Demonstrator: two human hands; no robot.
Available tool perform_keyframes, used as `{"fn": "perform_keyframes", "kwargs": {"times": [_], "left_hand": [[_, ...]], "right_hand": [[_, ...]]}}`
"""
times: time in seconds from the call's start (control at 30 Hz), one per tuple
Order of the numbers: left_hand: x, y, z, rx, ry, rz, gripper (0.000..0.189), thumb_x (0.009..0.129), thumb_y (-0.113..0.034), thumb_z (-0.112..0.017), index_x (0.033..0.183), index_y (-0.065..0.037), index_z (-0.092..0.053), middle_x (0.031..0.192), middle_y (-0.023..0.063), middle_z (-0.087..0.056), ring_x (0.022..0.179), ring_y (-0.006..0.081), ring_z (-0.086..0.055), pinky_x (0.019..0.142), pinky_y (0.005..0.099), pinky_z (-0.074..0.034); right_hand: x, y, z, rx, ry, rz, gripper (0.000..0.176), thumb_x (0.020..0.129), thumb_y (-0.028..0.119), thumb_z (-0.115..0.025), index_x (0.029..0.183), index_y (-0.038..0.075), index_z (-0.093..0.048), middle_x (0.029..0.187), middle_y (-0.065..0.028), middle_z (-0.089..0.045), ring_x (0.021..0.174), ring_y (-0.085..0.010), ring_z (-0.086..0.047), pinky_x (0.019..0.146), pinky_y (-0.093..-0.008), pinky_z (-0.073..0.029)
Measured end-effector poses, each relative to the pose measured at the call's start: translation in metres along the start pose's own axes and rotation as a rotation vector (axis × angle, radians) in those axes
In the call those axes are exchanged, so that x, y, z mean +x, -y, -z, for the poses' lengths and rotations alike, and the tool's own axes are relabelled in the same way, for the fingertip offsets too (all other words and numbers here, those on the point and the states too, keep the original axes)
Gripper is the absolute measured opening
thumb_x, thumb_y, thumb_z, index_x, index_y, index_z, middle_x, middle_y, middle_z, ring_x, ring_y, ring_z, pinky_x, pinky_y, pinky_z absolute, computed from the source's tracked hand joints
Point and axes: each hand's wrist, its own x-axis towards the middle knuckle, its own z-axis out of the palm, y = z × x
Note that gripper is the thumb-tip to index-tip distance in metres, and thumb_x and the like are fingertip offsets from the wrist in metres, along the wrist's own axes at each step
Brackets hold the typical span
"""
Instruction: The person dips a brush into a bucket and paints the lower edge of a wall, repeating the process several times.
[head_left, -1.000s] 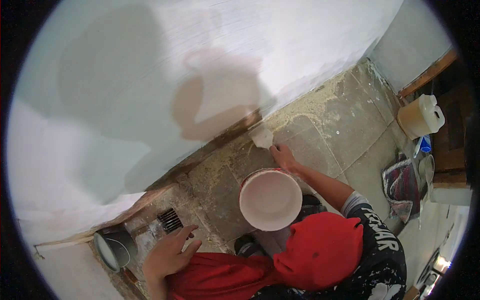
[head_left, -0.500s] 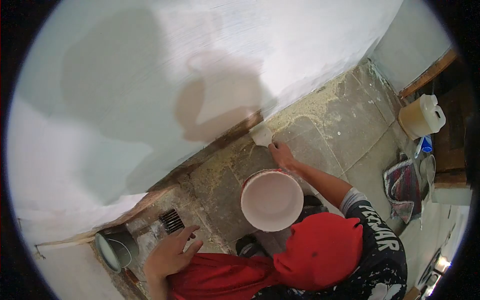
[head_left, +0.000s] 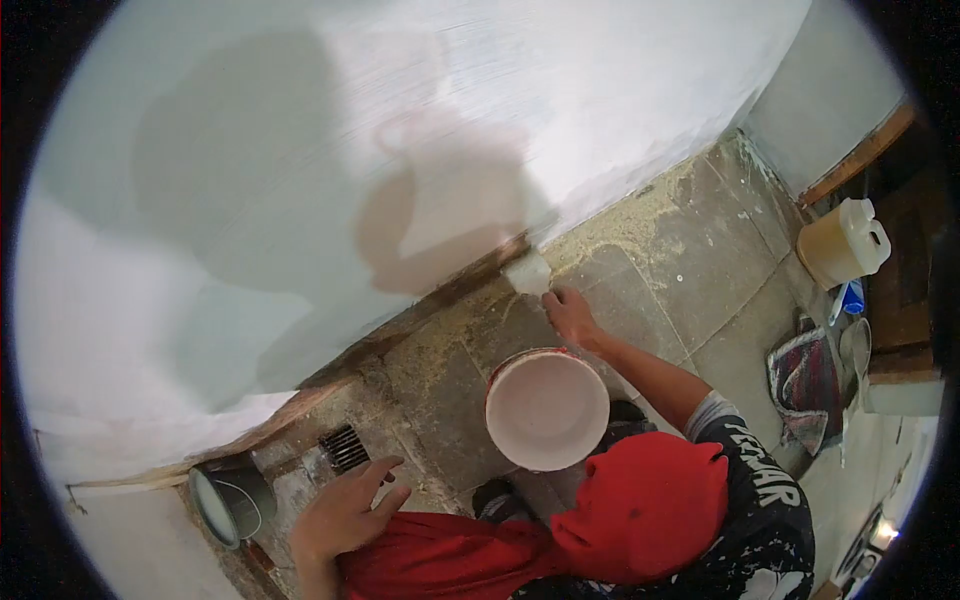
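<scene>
My right hand grips a wide paintbrush by its handle. The whitish, flared head of the brush is at the foot of the white wall, near the brown unpainted strip where wall meets floor. Below that arm stands a bucket with a pale pinkish-white inside and a red rim edge. At the lower left my left hand hangs with fingers apart and holds nothing, close to a red cloth. A red head covering hides part of the floor.
A grey pail lies tipped beside a floor drain grate. On the right are a yellowish jerrycan, a blue-and-white item and a striped rag. Pale spatters cover the tiled floor. Broad shadows fall on the wall.
The view has shifted slightly, so most things sit a little lower and to the right. My right hand still holds the paintbrush at the wall's foot; my left hand stays open.
</scene>
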Motion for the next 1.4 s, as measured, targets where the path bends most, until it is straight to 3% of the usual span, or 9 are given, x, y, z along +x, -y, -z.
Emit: {"fn": "perform_keyframes", "kwargs": {"times": [0.13, 0.2, 0.43, 0.57, 0.73, 0.83, 0.93, 1.17, 1.4], "left_hand": [[-0.001, -0.003, 0.002, -0.006, 0.017, 0.035, 0.049, 0.103, -0.037, -0.052, 0.139, -0.005, -0.049, 0.123, 0.0193, -0.064, 0.115, 0.0366, -0.061, 0.097, 0.0442, -0.048], [-0.002, -0.005, 0.003, -0.006, 0.033, 0.073, 0.049, 0.103, -0.039, -0.051, 0.140, -0.008, -0.048, 0.124, 0.0184, -0.064, 0.117, 0.0361, -0.061, 0.098, 0.0448, -0.048], [-0.004, -0.004, 0.002, 0.033, 0.012, 0.025, 0.049, 0.103, -0.040, -0.050, 0.140, -0.008, -0.048, 0.125, 0.0182, -0.064, 0.117, 0.0355, -0.061, 0.097, 0.0453, -0.049], [-0.006, -0.004, 0.001, 0.029, 0.007, 0.038, 0.049, 0.103, -0.039, -0.051, 0.140, -0.007, -0.049, 0.125, 0.0187, -0.064, 0.116, 0.0353, -0.062, 0.096, 0.0453, -0.049], [-0.006, -0.004, 0.000, 0.018, 0.004, 0.054, 0.049, 0.102, -0.039, -0.052, 0.139, -0.007, -0.049, 0.124, 0.0188, -0.064, 0.116, 0.0350, -0.062, 0.096, 0.0447, -0.049], [-0.006, -0.001, -0.002, 0.047, -0.023, 0.003, 0.049, 0.102, -0.039, -0.052, 0.139, -0.007, -0.049, 0.125, 0.0189, -0.064, 0.116, 0.0347, -0.062, 0.097, 0.0444, -0.049], [-0.009, -0.006, -0.002, 0.009, -0.070, -0.012, 0.048, 0.101, -0.040, -0.052, 0.133, -0.006, -0.053, 0.117, 0.0222, -0.065, 0.109, 0.0405, -0.062, 0.093, 0.0454, -0.049], [-0.004, 0.002, -0.002, -0.025, -0.077, -0.018, 0.049, 0.101, -0.041, -0.052, 0.134, -0.006, -0.053, 0.119, 0.0228, -0.064, 0.110, 0.0404, -0.062, 0.094, 0.0455, -0.049], [-0.002, 0.000, -0.003, -0.018, -0.039, 0.015, 0.051, 0.101, -0.043, -0.051, 0.136, -0.006, -0.052, 0.120, 0.0224, -0.064, 0.111, 0.0399, -0.062, 0.095, 0.0451, -0.049]], "right_hand": [[-0.014, 0.007, 0.012, 0.131, 0.090, -0.103, 0.043, 0.094, 0.034, -0.053, 0.083, -0.007, -0.062, 0.070, -0.0183, -0.061, 0.066, -0.0248, -0.060, 0.065, -0.0444, -0.046], [-0.009, -0.003, 0.009, 0.121, 0.084, -0.089, 0.035, 0.096, 0.028, -0.052, 0.080, -0.002, -0.061, 0.064, -0.0048, -0.056, 0.054, -0.0147, -0.053, 0.053, -0.0354, -0.044], [-0.006, 0.009, 0.008, 0.066, 0.134, -0.093, 0.035, 0.097, 0.029, -0.052, 0.080, -0.001, -0.059, 0.064, -0.0047, -0.056, 0.054, -0.0140, -0.053, 0.051, -0.0341, -0.043], [-0.021, 0.039, 0.022, 0.213, 0.065, -0.058, 0.037, 0.095, 0.030, -0.054, 0.080, -0.003, -0.061, 0.066, -0.0092, -0.059, 0.061, -0.0186, -0.057, 0.059, -0.0383, -0.045], [-0.014, 0.004, 0.016, 0.177, 0.002, 0.003, 0.035, 0.095, 0.029, -0.053, 0.079, -0.001, -0.061, 0.065, -0.0070, -0.058, 0.057, -0.0156, -0.054, 0.056, -0.0366, -0.044], [-0.011, 0.006, 0.020, 0.145, 0.134, -0.175, 0.035, 0.095, 0.029, -0.053, 0.078, -0.001, -0.061, 0.062, -0.0071, -0.057, 0.054, -0.0158, -0.053, 0.053, -0.0373, -0.042], [0.001, 0.025, 0.025, 0.055, 0.128, -0.062, 0.036, 0.094, 0.030, -0.053, 0.077, 0.000, -0.061, 0.061, -0.0069, -0.057, 0.051, -0.0164, -0.053, 0.050, -0.0380, -0.041], [-0.025, 0.085, 0.064, 0.418, 0.077, 0.111, 0.027, 0.100, 0.022, -0.053, 0.082, 0.002, -0.056, 0.062, -0.0014, -0.051, 0.049, -0.0106, -0.048, 0.047, -0.0294, -0.039], [0.007, 0.028, 0.027, 0.338, 0.111, 0.013, 0.029, 0.100, 0.027, -0.052, 0.083, 0.004, -0.054, 0.064, -0.0028, -0.052, 0.049, -0.0116, -0.048, 0.046, -0.0313, -0.040]]}}
